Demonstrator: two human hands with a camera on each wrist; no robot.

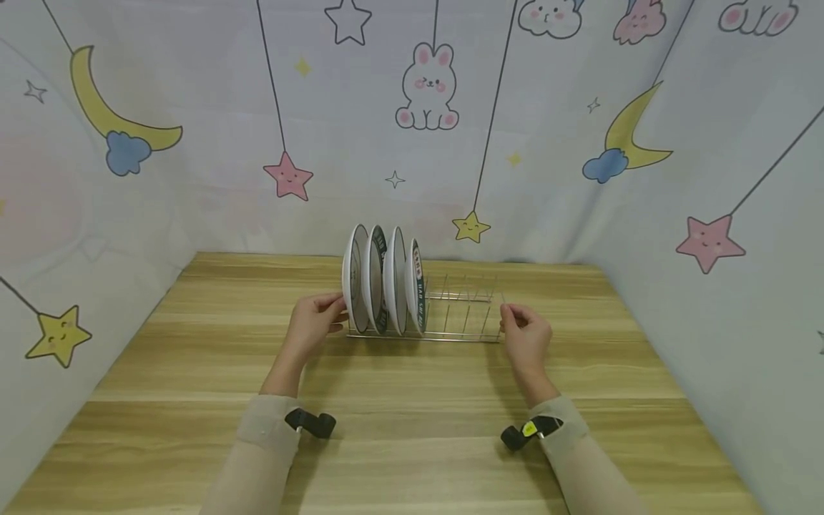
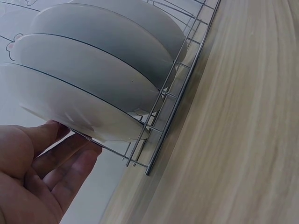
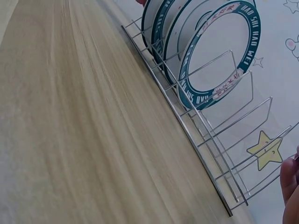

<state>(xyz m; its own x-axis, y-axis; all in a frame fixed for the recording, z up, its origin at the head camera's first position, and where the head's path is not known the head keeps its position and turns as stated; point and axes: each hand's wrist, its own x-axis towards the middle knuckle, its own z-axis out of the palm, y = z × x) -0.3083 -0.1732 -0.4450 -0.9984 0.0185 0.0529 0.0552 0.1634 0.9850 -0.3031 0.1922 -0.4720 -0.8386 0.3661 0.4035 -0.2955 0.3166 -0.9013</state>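
A silver wire dish rack (image 1: 444,340) stretches between my two hands over the wooden table. Several white plates stand upright in its left half, leaning slightly. The rightmost plate (image 3: 252,29) shows a green rim with white lettering and red characters. My left hand (image 1: 312,323) pinches the rack's left end wire between thumb and fingers, close beside the leftmost plate (image 2: 70,98). At the opposite end, my right hand (image 1: 528,335) pinches the right end wire with thumb and forefinger. Only its fingertips (image 3: 288,175) show at the edge of the right wrist view.
The wood-grain table (image 1: 412,443) reaches out in front of the rack and to both sides. A white cloth backdrop (image 1: 360,107) printed with stars, moons and a rabbit closes off the back and sides. Dark cameras (image 1: 315,423) are strapped at both wrists.
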